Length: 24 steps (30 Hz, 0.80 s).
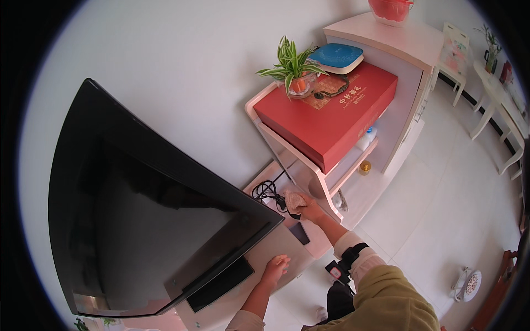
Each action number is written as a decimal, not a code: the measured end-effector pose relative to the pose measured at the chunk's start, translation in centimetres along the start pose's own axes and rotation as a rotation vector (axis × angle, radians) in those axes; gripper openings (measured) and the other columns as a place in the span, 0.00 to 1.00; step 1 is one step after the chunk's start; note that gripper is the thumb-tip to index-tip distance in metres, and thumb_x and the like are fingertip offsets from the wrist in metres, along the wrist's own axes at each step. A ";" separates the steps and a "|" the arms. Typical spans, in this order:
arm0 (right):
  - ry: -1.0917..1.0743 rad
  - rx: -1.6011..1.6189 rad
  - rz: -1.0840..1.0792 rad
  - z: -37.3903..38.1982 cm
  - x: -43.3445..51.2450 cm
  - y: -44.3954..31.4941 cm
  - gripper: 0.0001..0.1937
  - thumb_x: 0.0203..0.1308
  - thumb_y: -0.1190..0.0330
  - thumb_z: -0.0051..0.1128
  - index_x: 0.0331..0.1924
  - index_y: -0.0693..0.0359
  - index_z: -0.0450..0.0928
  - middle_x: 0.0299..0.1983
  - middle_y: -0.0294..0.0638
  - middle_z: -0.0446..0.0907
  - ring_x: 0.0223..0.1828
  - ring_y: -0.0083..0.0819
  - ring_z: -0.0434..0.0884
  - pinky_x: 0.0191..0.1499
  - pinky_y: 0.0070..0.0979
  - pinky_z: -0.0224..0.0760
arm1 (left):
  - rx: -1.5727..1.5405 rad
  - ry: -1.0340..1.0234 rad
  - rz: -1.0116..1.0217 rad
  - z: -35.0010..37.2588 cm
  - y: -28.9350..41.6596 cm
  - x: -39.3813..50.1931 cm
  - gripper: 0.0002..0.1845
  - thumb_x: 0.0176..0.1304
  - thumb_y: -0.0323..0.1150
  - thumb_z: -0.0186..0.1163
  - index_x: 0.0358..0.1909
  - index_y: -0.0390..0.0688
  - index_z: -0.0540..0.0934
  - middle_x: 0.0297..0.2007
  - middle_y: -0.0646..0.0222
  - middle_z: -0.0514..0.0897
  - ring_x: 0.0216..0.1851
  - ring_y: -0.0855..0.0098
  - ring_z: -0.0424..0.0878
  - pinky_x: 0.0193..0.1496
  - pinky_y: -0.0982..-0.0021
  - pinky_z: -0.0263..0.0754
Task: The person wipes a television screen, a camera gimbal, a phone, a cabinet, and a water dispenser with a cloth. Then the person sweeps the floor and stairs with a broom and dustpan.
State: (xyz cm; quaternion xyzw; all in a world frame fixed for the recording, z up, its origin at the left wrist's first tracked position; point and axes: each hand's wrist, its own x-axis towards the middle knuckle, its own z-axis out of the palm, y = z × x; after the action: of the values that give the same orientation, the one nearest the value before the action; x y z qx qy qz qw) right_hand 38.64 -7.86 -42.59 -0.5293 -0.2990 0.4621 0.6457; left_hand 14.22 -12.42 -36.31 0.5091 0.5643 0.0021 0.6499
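My right hand [311, 212] grips a crumpled pinkish cloth [294, 200] above the right end of a low TV stand [285, 243]. Right beside the cloth lies a loose bundle of black cable [265, 190]. A dark flat rectangular object [299, 233], perhaps a phone, rests on the stand below that hand. My left hand [274, 271] hovers near the stand's front edge, fingers loosely curled and slightly apart, with nothing visible in it. A large black television [165, 215] fills the left side. Partly under its lower edge is a flat black panel or box [223, 283].
A shelf rack [290, 149] carries a red gift box [327, 111], a potted spider plant [296, 76] and a blue-topped appliance [337, 56]. Behind stands a cabinet [389, 35] with a red bucket [391, 10]. A gold-lidded jar [364, 167] sits low beside the rack. White chairs [453, 62] stand farther off.
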 end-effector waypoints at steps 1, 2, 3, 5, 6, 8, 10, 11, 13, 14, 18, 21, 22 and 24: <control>-0.004 -0.007 0.004 -0.2 0.2 0.3 0.31 0.44 0.87 0.56 0.56 0.55 0.69 0.41 0.36 0.77 0.42 0.26 0.76 0.41 0.23 0.73 | 0.002 -0.008 -0.005 0.1 -0.3 0.2 0.18 0.67 0.33 0.47 0.57 0.40 0.69 0.54 0.63 0.76 0.50 0.69 0.75 0.50 0.68 0.70; -0.004 -0.026 0.019 -0.4 0.3 0.5 0.31 0.44 0.87 0.56 0.56 0.54 0.69 0.41 0.36 0.77 0.42 0.26 0.76 0.41 0.23 0.73 | 0.008 -0.007 -0.021 0.1 -0.5 0.3 0.18 0.67 0.33 0.47 0.57 0.39 0.69 0.54 0.63 0.76 0.50 0.69 0.75 0.50 0.68 0.70; -0.009 -0.048 0.056 -0.5 0.5 0.7 0.31 0.44 0.86 0.57 0.56 0.53 0.69 0.40 0.36 0.77 0.41 0.26 0.76 0.41 0.22 0.73 | 0.000 -0.020 -0.013 0.2 -0.7 0.4 0.18 0.67 0.33 0.47 0.57 0.39 0.69 0.53 0.63 0.76 0.50 0.70 0.75 0.50 0.68 0.71; -0.011 0.024 0.218 -0.8 0.6 1.0 0.31 0.44 0.86 0.57 0.56 0.52 0.70 0.38 0.35 0.77 0.40 0.26 0.76 0.39 0.22 0.73 | -0.009 -0.032 -0.019 0.4 -1.0 0.5 0.17 0.68 0.34 0.48 0.56 0.39 0.70 0.52 0.63 0.77 0.49 0.70 0.75 0.49 0.68 0.71; -0.005 0.057 0.267 -0.9 0.6 1.2 0.31 0.44 0.86 0.57 0.56 0.52 0.70 0.38 0.35 0.77 0.40 0.25 0.76 0.38 0.22 0.73 | 0.000 -0.033 -0.022 0.5 -1.1 0.5 0.17 0.68 0.34 0.48 0.56 0.39 0.70 0.52 0.64 0.77 0.49 0.70 0.75 0.49 0.69 0.71; -0.030 0.049 0.188 -1.0 0.7 1.4 0.30 0.45 0.86 0.57 0.56 0.53 0.70 0.39 0.35 0.77 0.39 0.25 0.76 0.35 0.23 0.73 | 0.018 -0.037 -0.025 0.6 -1.3 0.5 0.17 0.68 0.35 0.48 0.55 0.39 0.71 0.51 0.64 0.77 0.48 0.70 0.75 0.49 0.69 0.71; -0.037 0.060 0.109 -1.1 0.9 1.6 0.30 0.45 0.85 0.57 0.56 0.53 0.69 0.40 0.35 0.77 0.38 0.25 0.76 0.34 0.23 0.73 | 0.030 -0.049 -0.029 0.7 -1.7 0.7 0.16 0.69 0.35 0.47 0.54 0.39 0.71 0.51 0.64 0.78 0.48 0.71 0.75 0.49 0.69 0.71; -0.036 0.076 0.090 -1.2 1.0 1.7 0.31 0.45 0.86 0.56 0.56 0.53 0.69 0.39 0.35 0.76 0.39 0.25 0.76 0.34 0.23 0.73 | 0.022 -0.051 -0.042 0.7 -2.0 0.8 0.16 0.69 0.36 0.47 0.54 0.39 0.71 0.50 0.65 0.78 0.48 0.71 0.75 0.49 0.69 0.70; -0.062 0.020 0.135 -1.6 1.2 2.0 0.31 0.45 0.85 0.55 0.57 0.53 0.69 0.39 0.36 0.76 0.39 0.24 0.75 0.34 0.23 0.73 | 0.037 -0.061 -0.045 0.7 -2.7 1.2 0.15 0.69 0.37 0.48 0.53 0.41 0.72 0.49 0.68 0.79 0.46 0.74 0.75 0.48 0.71 0.70; -0.088 -0.053 0.202 -1.8 1.3 2.1 0.31 0.45 0.85 0.55 0.58 0.53 0.68 0.39 0.36 0.76 0.39 0.25 0.75 0.34 0.24 0.73 | 0.026 -0.060 -0.064 0.8 -3.1 1.4 0.15 0.69 0.37 0.48 0.52 0.42 0.73 0.48 0.69 0.79 0.46 0.76 0.75 0.47 0.72 0.70; -0.098 -0.078 0.212 -2.3 1.4 2.5 0.32 0.47 0.84 0.54 0.60 0.52 0.65 0.39 0.38 0.76 0.36 0.25 0.76 0.34 0.24 0.73 | 0.037 -0.078 -0.060 1.0 -4.9 2.3 0.15 0.69 0.38 0.48 0.51 0.42 0.74 0.46 0.69 0.80 0.44 0.76 0.76 0.45 0.73 0.70; -0.120 -0.145 0.173 -2.2 0.9 2.6 0.32 0.49 0.83 0.53 0.61 0.50 0.63 0.40 0.38 0.75 0.34 0.25 0.76 0.32 0.24 0.73 | 0.044 -0.096 -0.085 1.3 -6.0 2.5 0.15 0.69 0.39 0.48 0.50 0.42 0.74 0.46 0.68 0.80 0.44 0.75 0.76 0.46 0.71 0.70; -0.123 -0.138 0.175 -2.1 0.7 2.6 0.33 0.50 0.83 0.52 0.62 0.49 0.62 0.41 0.39 0.75 0.34 0.25 0.76 0.32 0.23 0.73 | 0.045 -0.098 -0.107 1.3 -6.2 2.5 0.16 0.69 0.39 0.47 0.50 0.41 0.74 0.47 0.67 0.80 0.46 0.73 0.76 0.48 0.70 0.70; -0.116 -0.081 0.185 -2.0 0.4 2.5 0.33 0.52 0.82 0.52 0.63 0.48 0.61 0.41 0.39 0.75 0.33 0.25 0.76 0.32 0.23 0.73 | 0.039 -0.097 -0.130 1.3 -6.7 2.5 0.16 0.68 0.39 0.47 0.50 0.40 0.74 0.47 0.66 0.79 0.46 0.71 0.76 0.49 0.68 0.71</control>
State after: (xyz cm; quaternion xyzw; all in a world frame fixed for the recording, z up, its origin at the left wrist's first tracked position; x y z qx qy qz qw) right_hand 39.85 -8.26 -45.59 -0.5524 -0.3043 0.5371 0.5601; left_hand 12.31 -15.08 -42.77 0.4835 0.5640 -0.0757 0.6651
